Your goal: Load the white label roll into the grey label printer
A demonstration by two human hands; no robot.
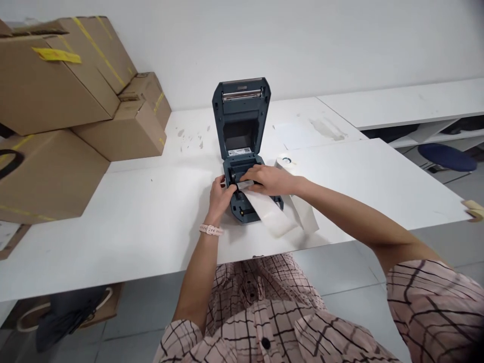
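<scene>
A dark blue-grey label printer stands on the white table with its lid raised. My left hand grips the left side of the printer's base, thumb over the inner edge and fingers outside. Over the open compartment, my right hand is closed on a white label strip, which trails out over the front towards me. The fingertips and the inside of the compartment are partly hidden. Just right of the printer is a white label roll; another length of white strip lies below it.
Cardboard boxes with yellow tape are piled on the left of the table. A white wall runs behind. To the right are low white shelves and a blue stool. A dark bag lies under the table at lower left.
</scene>
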